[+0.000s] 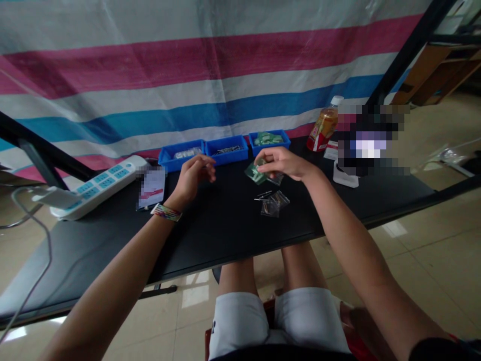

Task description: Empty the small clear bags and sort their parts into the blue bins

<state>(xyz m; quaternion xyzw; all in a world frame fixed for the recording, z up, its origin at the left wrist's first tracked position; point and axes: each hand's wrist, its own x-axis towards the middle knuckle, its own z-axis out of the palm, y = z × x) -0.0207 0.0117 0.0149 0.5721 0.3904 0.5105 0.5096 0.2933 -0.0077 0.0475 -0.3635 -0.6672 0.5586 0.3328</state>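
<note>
My right hand hovers over the black table, its fingers pinched on a small clear bag with a green part inside. My left hand is raised a little to the left, fingers curled together; whether anything small sits in them I cannot make out. Below the right hand lie small clear bags and a few thin metal pins. A woven band circles my left wrist.
Three blue bins line the table's back edge, holding small parts. A white power strip and a card lie at left. A drink bottle and a white stand are at right. A striped tarp hangs behind.
</note>
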